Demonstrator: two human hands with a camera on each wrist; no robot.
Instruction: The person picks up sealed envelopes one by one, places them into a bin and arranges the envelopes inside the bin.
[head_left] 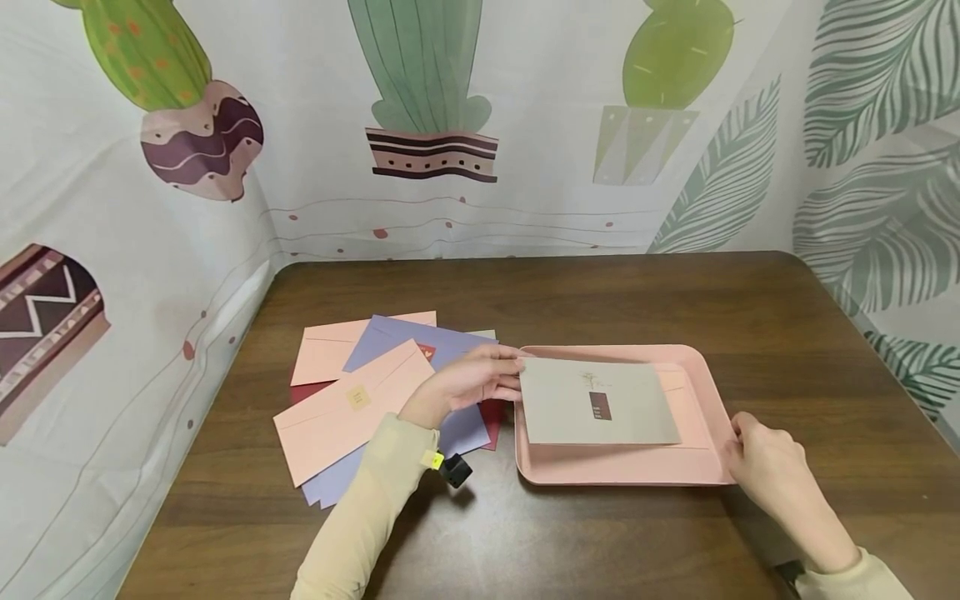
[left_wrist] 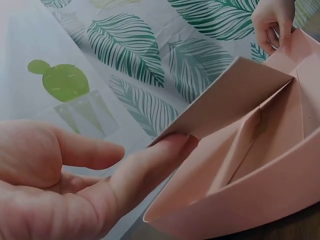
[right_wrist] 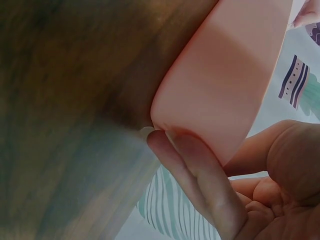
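A grey envelope (head_left: pixel 570 417) with a dark printed label lies over the pink tray (head_left: pixel 708 400), its left end raised in the left wrist view. My left hand (head_left: pixel 468 379) holds that end at the edge, one fingertip (left_wrist: pixel 182 142) against the underside. Another digit stands apart from the paper. Beneath it, a pale pink envelope (head_left: pixel 686 404) lies inside the tray, partly covered. At the tray's right side, my right hand (head_left: pixel 772 467) grips the wall, fingers (right_wrist: pixel 200 170) against the outside near the base.
Left of the tray lies a loose pile of envelopes: a pink one (head_left: pixel 337 425) with a gold seal on top, purple ones (head_left: pixel 465 429) and dark red ones under it. All sit on a brown wooden table (head_left: pixel 585 542). A cactus-print cloth (head_left: pixel 547 167) hangs behind.
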